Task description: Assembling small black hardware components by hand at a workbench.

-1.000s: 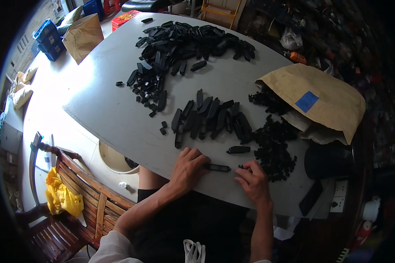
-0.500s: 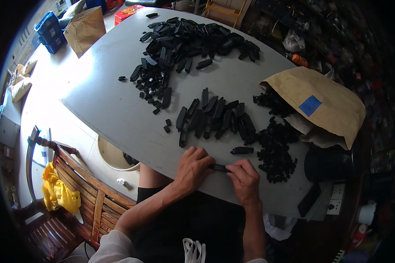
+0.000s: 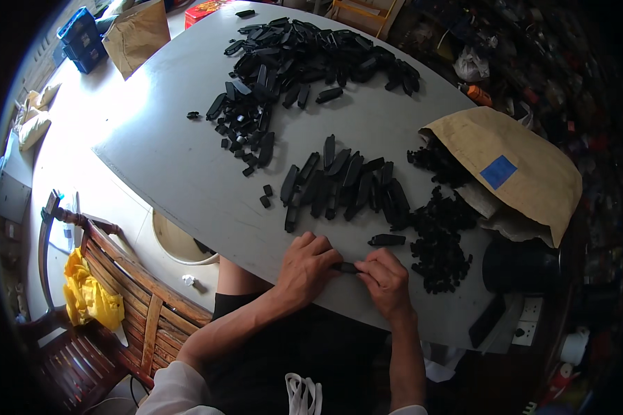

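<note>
Between my hands, at the table's near edge, is a long black plastic piece (image 3: 347,268). My left hand (image 3: 307,268) is closed on its left end, fingers curled over it. At the other end, my right hand (image 3: 383,278) pinches it between thumb and fingers. A similar black piece (image 3: 386,240) lies just beyond my right hand. Farther off is a group of long black pieces (image 3: 339,181), lying side by side. To its right spreads a heap of small black parts (image 3: 441,238). My fingers hide both ends of the held piece.
A large pile of black pieces (image 3: 304,55) covers the far part of the grey table (image 3: 166,159). Small black cubes (image 3: 239,135) lie at its left. On the right, a paper bag (image 3: 512,162) spills small parts beside a black container (image 3: 519,266). A wooden chair (image 3: 138,297) stands left.
The held piece has turned slightly between my fingers. Both hands stay in nearly the same place. The whole view has shifted a little.
</note>
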Tool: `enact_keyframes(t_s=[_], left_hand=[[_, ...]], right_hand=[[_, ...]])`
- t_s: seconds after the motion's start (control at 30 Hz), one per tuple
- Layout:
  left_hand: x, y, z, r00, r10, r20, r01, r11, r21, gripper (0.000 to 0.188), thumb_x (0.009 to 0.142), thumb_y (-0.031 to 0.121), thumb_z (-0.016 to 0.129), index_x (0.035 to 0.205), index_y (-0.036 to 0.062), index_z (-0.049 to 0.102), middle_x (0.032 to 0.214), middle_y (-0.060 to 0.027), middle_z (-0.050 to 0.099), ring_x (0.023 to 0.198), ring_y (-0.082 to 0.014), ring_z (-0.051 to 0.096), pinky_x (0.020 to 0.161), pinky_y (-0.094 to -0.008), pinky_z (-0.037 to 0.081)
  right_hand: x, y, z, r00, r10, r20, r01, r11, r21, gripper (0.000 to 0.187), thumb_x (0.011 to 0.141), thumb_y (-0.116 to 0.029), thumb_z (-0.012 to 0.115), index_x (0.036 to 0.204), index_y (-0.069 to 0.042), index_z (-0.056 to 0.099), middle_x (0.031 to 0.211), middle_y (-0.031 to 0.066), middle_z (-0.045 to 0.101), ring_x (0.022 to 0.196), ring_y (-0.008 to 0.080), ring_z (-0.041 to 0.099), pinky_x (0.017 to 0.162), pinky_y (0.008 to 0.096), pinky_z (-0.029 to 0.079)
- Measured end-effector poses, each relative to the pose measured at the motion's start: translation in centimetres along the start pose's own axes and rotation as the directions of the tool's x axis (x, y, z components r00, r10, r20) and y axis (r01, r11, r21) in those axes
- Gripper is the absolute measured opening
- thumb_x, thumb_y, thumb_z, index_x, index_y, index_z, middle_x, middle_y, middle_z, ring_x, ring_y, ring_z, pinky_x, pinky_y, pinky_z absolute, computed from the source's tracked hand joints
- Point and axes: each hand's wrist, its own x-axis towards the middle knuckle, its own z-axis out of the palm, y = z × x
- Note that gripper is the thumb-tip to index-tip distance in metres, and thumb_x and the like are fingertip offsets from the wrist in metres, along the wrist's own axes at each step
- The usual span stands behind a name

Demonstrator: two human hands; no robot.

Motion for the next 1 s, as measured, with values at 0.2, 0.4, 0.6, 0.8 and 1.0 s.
enact_keyframes(t_s=[0.2, 0.4, 0.6, 0.8, 1.0], left_hand=[[0.0, 0.0, 0.0, 1.0, 0.015, -0.003, -0.015, 1.0, 0.002, 0.025, 0.062, 0.008, 0.075, 0.085, 0.01, 0.066, 0.086, -0.0049, 0.056, 0.082, -0.0254, 0.05, 0.073, -0.0356, 0.039], [0.2, 0.0, -0.1, 0.999, 0.032, 0.02, -0.032, 0.999, 0.01, 0.023, 0.062, 0.01, 0.075, 0.083, 0.0097, 0.065, 0.085, -0.0045, 0.055, 0.084, -0.0247, 0.05, 0.074, -0.0352, 0.038], [0.2, 0.1, -0.2, 0.998, 0.029, 0.058, -0.029, 1.0, 0.005, 0.022, 0.063, 0.009, 0.074, 0.083, 0.0092, 0.065, 0.085, -0.0046, 0.054, 0.086, -0.0246, 0.05, 0.075, -0.0345, 0.038], [0.2, 0.2, -0.4, 0.996, 0.042, 0.084, -0.041, 0.999, -0.011, 0.022, 0.063, 0.008, 0.074, 0.083, 0.0093, 0.065, 0.085, -0.005, 0.054, 0.085, -0.0251, 0.049, 0.075, -0.0351, 0.038], [0.1, -0.2, -0.2, 0.993, 0.073, 0.09, -0.069, 0.996, -0.051, 0.023, 0.062, 0.007, 0.073, 0.084, 0.0093, 0.065, 0.084, -0.0047, 0.054, 0.084, -0.0262, 0.05, 0.074, -0.0364, 0.038]], right_hand=[[0.6, 0.2, -0.5, 0.991, -0.093, 0.092, 0.098, 0.994, -0.057, 0.023, 0.065, 0.009, 0.071, 0.086, 0.0, 0.068, 0.083, 0.0072, 0.056, 0.074, 0.0215, 0.058, 0.062, 0.0315, 0.048], [0.3, 1.2, -0.2, 0.987, -0.138, 0.079, 0.138, 0.99, 0.005, 0.019, 0.066, 0.008, 0.071, 0.083, -0.001, 0.069, 0.082, 0.0062, 0.056, 0.074, 0.0201, 0.056, 0.061, 0.0301, 0.047], [0.1, 1.2, 0.4, 0.991, -0.132, 0.021, 0.131, 0.991, 0.02, 0.021, 0.066, 0.007, 0.072, 0.085, -0.001, 0.07, 0.078, 0.005, 0.053, 0.072, 0.0186, 0.054, 0.059, 0.0292, 0.045], [-0.2, 0.0, -0.9, 0.992, 0.048, 0.114, -0.057, 0.996, 0.071, 0.012, 0.071, 0.004, 0.07, 0.082, 0.0, 0.068, 0.079, 0.0066, 0.054, 0.069, 0.0211, 0.056, 0.06, 0.0318, 0.046], [0.5, -1.1, -0.3, 0.966, 0.159, 0.204, -0.132, 0.982, -0.137, 0.007, 0.078, 0.002, 0.061, 0.079, -0.001, 0.055, 0.08, 0.0115, 0.052, 0.071, 0.0303, 0.059, 0.06, 0.0394, 0.046]])
